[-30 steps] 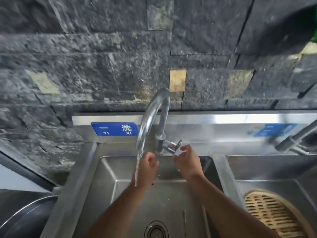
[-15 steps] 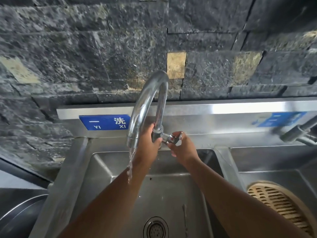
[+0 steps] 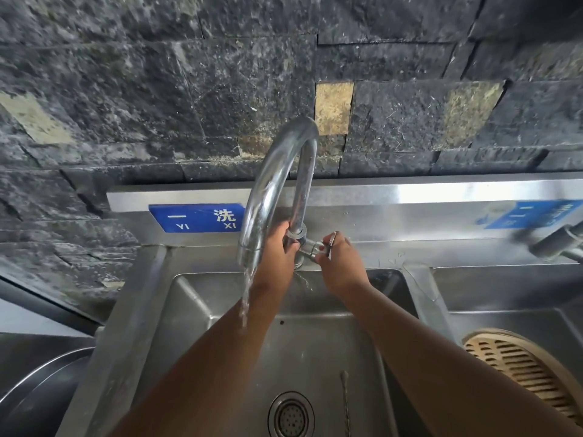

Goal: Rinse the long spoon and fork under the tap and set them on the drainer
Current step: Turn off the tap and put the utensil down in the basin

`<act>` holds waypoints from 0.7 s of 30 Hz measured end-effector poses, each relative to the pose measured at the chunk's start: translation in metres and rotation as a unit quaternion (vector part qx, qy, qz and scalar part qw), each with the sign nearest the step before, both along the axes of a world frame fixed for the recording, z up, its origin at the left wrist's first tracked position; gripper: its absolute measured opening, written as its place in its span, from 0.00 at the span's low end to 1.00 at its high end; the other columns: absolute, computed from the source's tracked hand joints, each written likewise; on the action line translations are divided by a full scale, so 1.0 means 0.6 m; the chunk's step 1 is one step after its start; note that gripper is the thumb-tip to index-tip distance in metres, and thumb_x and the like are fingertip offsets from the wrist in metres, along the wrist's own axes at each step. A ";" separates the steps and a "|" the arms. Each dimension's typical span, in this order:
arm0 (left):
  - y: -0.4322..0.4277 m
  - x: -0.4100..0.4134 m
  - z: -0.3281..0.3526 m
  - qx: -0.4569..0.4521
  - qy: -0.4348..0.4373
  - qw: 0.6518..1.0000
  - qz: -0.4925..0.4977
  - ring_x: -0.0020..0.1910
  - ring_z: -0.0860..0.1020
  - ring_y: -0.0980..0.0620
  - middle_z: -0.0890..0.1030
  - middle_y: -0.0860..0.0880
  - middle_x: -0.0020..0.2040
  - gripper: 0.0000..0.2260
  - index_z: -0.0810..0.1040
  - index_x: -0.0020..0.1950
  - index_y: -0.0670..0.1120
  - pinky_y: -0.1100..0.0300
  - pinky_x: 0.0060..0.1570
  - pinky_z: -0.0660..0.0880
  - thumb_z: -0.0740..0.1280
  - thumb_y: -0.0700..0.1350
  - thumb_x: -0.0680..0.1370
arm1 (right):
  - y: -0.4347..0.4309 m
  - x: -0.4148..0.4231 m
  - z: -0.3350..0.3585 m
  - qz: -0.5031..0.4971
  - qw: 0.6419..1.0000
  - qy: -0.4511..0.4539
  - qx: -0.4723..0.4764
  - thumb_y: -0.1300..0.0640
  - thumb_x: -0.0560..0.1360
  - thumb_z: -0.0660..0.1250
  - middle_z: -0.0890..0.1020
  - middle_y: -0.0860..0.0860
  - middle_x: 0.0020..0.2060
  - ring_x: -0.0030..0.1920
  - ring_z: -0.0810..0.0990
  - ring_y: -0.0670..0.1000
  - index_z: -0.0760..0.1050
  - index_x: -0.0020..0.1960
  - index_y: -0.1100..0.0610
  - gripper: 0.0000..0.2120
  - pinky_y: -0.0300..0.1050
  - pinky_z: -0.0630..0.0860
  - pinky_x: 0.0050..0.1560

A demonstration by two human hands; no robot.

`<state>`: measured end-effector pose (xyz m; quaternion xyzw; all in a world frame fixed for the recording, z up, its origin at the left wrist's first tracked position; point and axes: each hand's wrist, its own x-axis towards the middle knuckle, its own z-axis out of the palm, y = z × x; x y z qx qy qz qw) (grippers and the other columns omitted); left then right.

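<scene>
1. Grips the upright pipe of the tap (image 3: 277, 171) with the left hand (image 3: 277, 250), fingers curled round it just above the base.
2. Pinches the tap's small lever (image 3: 326, 244) with the right hand (image 3: 339, 263), thumb and fingers closed on it. Holds no cutlery in either hand.
3. Runs water (image 3: 246, 294) in a thin stream from the spout, down past the left wrist into the sink (image 3: 202, 310).
4. Finds one long utensil (image 3: 345, 402) lying flat on the sink floor, just right of the drain (image 3: 291, 416), at the near edge of view. Cannot tell spoon from fork, as no working end shows. Sees no second piece.
5. Judges that utensil stiff, light and slippery when wet, and hard to pinch from above because the thin shaft lies flat on steel. Looks easier to tip up one end with a fingertip, then take hold about mid-handle and keep the head free for the stream.
6. Takes the slatted round rack (image 3: 517, 367) in the right basin for the likely drainer, well apart from the utensil and across the divider.
7. Counts two hands, two taps (the second tap (image 3: 552, 244) at far right, blurred), two blue labels (image 3: 198, 217) on the backsplash, one drain, one utensil in view, one slatted rack and one round steel vessel (image 3: 38, 392) at near left.
</scene>
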<state>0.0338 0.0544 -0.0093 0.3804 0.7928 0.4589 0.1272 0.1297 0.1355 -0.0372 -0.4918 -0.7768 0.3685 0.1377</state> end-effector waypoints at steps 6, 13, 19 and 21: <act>-0.002 0.005 0.007 -0.010 -0.013 1.000 0.003 0.55 0.79 0.53 0.82 0.46 0.57 0.18 0.75 0.67 0.41 0.72 0.51 0.71 0.67 0.33 0.77 | -0.005 0.001 0.005 0.004 1.000 -0.007 0.000 0.59 0.79 0.64 0.76 0.59 0.59 0.55 0.79 0.60 0.69 0.61 0.61 0.12 0.51 0.76 0.56; -0.001 0.010 0.020 -0.026 -0.010 1.000 0.009 0.56 0.80 0.48 0.83 0.44 0.56 0.18 0.75 0.66 0.41 0.59 0.58 0.76 0.66 0.33 0.77 | -0.005 0.000 0.009 0.003 1.000 -0.010 -0.001 0.59 0.79 0.65 0.76 0.59 0.58 0.53 0.80 0.60 0.69 0.61 0.61 0.12 0.54 0.77 0.57; 0.001 0.007 0.013 -0.043 0.000 0.999 0.016 0.57 0.81 0.48 0.82 0.44 0.59 0.21 0.73 0.69 0.42 0.70 0.50 0.70 0.67 0.33 0.77 | -0.003 0.002 0.008 0.002 1.000 -0.008 -0.008 0.59 0.79 0.65 0.76 0.59 0.59 0.54 0.80 0.60 0.69 0.60 0.60 0.12 0.53 0.77 0.57; 0.002 0.007 0.013 -0.049 0.004 0.998 0.025 0.58 0.81 0.46 0.82 0.44 0.60 0.22 0.73 0.70 0.43 0.66 0.55 0.72 0.66 0.32 0.76 | -0.006 0.002 0.011 -0.003 1.000 -0.006 -0.016 0.59 0.79 0.65 0.76 0.58 0.59 0.54 0.80 0.59 0.69 0.60 0.60 0.12 0.52 0.77 0.56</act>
